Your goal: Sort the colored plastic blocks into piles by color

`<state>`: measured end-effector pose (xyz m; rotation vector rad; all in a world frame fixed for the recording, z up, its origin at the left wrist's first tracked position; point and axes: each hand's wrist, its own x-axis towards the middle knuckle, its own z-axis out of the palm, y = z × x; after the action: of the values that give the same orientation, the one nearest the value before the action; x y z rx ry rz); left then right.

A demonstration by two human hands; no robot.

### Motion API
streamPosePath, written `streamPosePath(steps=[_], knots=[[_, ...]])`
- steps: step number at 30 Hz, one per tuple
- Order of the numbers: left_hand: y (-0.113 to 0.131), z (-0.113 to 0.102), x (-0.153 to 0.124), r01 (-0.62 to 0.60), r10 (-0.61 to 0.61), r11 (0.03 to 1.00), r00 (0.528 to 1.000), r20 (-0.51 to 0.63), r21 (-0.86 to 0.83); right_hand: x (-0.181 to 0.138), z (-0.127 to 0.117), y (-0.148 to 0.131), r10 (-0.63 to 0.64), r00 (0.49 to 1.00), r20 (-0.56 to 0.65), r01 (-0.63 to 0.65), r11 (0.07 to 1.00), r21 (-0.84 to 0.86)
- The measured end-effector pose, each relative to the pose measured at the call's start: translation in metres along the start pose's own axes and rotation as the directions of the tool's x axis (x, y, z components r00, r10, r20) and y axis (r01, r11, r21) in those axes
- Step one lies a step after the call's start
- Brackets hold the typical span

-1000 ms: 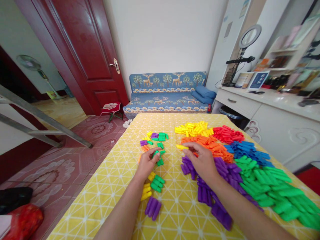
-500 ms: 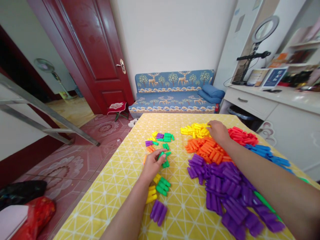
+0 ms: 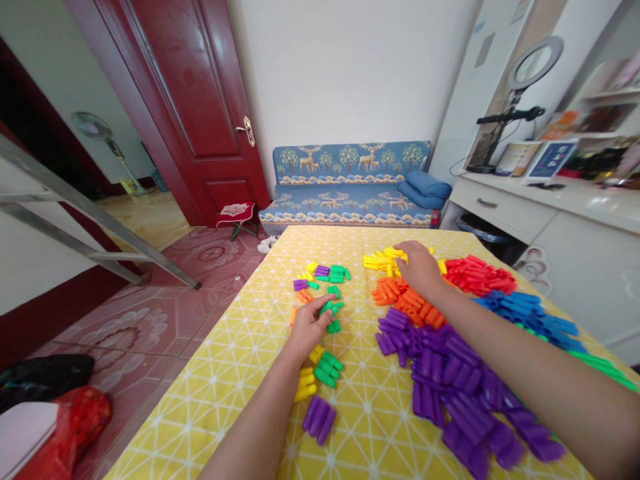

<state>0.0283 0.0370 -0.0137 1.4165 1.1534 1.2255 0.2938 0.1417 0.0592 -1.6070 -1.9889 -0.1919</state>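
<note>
On the left side of the table my left hand [image 3: 309,327] stays low among loose plastic blocks made of joined tubes. Its thumb and forefinger close around a green block [image 3: 329,307]; another green block [image 3: 334,326] lies just below. My right hand [image 3: 421,268] reaches into the heap of yellow blocks [image 3: 380,261], with a yellow block between thumb and forefinger. The palm and remaining fingers hide part of that heap. Under the right wrist lie orange blocks [image 3: 397,291]. Nearer my left forearm are a green block [image 3: 327,369], a yellow block [image 3: 306,384] and a purple block [image 3: 319,419].
A large purple heap [image 3: 450,373] spreads over the near right of the patterned tablecloth [image 3: 200,413]. Red blocks [image 3: 480,275], blue blocks [image 3: 530,313] and green blocks [image 3: 603,367] lie along the right edge. Beyond the table stands a blue sofa [image 3: 345,193].
My right hand has moved left across the yellow heap, uncovering yellow pieces at its right end. My left hand stays by the same green blocks. The view has shifted slightly.
</note>
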Motion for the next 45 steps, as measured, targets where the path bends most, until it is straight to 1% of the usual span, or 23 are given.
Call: streamPosePath(steps=[1, 2, 3, 5, 8, 11, 13, 18, 21, 23, 25, 27, 29, 30, 32, 35, 37, 39, 40, 41, 43, 45], knots=[[-0.001, 0.0, 0.0, -0.004, 0.004, 1.0, 1.0, 0.01, -0.014, -0.012, 0.0, -0.018, -0.046, 0.998, -0.032, 0.05, 0.989, 0.141], [-0.001, -0.001, 0.0, -0.011, 0.011, 1.0, 1.0, 0.016, -0.027, -0.027, 0.001, -0.037, -0.078, 0.996, -0.048, 0.088, 0.954, 0.287], [-0.001, -0.001, 0.0, -0.021, 0.022, 0.999, 1.0, 0.021, -0.036, -0.045, 0.003, -0.056, -0.103, 0.994, -0.028, 0.106, 0.906, 0.41], [0.0, -0.001, -0.001, -0.04, 0.041, 0.998, 0.999, 0.025, -0.041, -0.083, 0.012, -0.09, -0.096, 0.995, 0.002, 0.077, 0.813, 0.577], [0.002, -0.001, -0.002, -0.041, 0.042, 0.999, 0.998, 0.041, -0.033, -0.134, 0.03, -0.124, 0.006, 1.0, 0.026, -0.023, 0.735, 0.677], [0.004, 0.0, -0.003, -0.046, 0.048, 0.998, 0.997, 0.065, -0.03, -0.16, 0.045, -0.137, 0.107, 0.993, 0.045, -0.107, 0.7, 0.706], [0.005, 0.001, -0.004, -0.062, 0.062, 0.998, 0.995, 0.077, -0.01, -0.163, 0.05, -0.137, 0.132, 0.99, 0.046, -0.124, 0.683, 0.72], [0.008, 0.003, -0.007, -0.079, 0.078, 0.997, 0.989, 0.126, 0.008, -0.155, 0.052, -0.133, 0.177, 0.984, 0.007, -0.124, 0.659, 0.742], [0.011, 0.004, -0.009, -0.091, 0.085, 0.995, 0.988, 0.133, 0.044, -0.152, 0.053, -0.131, 0.205, 0.978, 0.027, -0.152, 0.628, 0.763], [0.013, 0.004, -0.01, -0.117, 0.103, 0.987, 0.987, 0.127, 0.11, -0.152, 0.055, -0.13, 0.218, 0.974, 0.063, -0.183, 0.592, 0.785], [0.015, 0.005, -0.012, -0.152, 0.124, 0.965, 0.983, 0.138, 0.214, -0.152, 0.057, -0.129, 0.225, 0.97, 0.087, -0.201, 0.556, 0.806], [0.018, 0.006, -0.014, -0.213, 0.168, 0.917, 0.973, 0.157, 0.339, -0.152, 0.056, -0.129, 0.207, 0.974, 0.09, -0.189, 0.531, 0.826], [0.022, 0.007, -0.016, -0.265, 0.211, 0.872, 0.962, 0.173, 0.412, -0.151, 0.054, -0.13, 0.178, 0.98, 0.09, -0.171, 0.516, 0.839], [0.024, 0.008, -0.017, -0.278, 0.223, 0.868, 0.959, 0.176, 0.412, -0.151, 0.053, -0.13, 0.167, 0.981, 0.098, -0.171, 0.512, 0.842], [0.028, 0.009, -0.018, -0.254, 0.207, 0.903, 0.964, 0.165, 0.346, -0.15, 0.05, -0.131, 0.167, 0.979, 0.117, -0.187, 0.513, 0.838], [0.032, 0.009, -0.015, -0.152, 0.139, 0.972, 0.987, 0.083, 0.179, -0.148, 0.049, -0.132, 0.212, 0.97, 0.122, -0.218, 0.521, 0.825], [0.032, 0.004, -0.01, -0.113, 0.111, 0.99, 0.993, 0.028, 0.081, -0.148, 0.05, -0.131, 0.238, 0.964, 0.118, -0.23, 0.527, 0.818], [0.028, -0.006, -0.003, -0.128, 0.129, 0.992, 0.991, -0.032, 0.018, -0.148, 0.05, -0.131, 0.243, 0.963, 0.115, -0.232, 0.535, 0.812], [0.025, -0.014, 0.001, -0.146, 0.146, 0.989, 0.986, -0.084, 0.007, -0.148, 0.05, -0.131, 0.244, 0.963, 0.113, -0.233, 0.543, 0.807], [0.02, -0.022, 0.005, -0.168, 0.168, 0.986, 0.974, -0.153, 0.013, -0.148, 0.049, -0.132, 0.245, 0.963, 0.113, -0.235, 0.554, 0.798], [0.009, -0.039, 0.013, -0.177, 0.199, 0.979, 0.942, -0.271, 0.104, -0.149, 0.047, -0.133, 0.251, 0.961, 0.116, -0.246, 0.583, 0.774], [-0.002, -0.053, 0.023, -0.124, 0.202, 0.964, 0.916, -0.346, 0.235, -0.149, 0.046, -0.134, 0.246, 0.962, 0.118, -0.249, 0.614, 0.749]])
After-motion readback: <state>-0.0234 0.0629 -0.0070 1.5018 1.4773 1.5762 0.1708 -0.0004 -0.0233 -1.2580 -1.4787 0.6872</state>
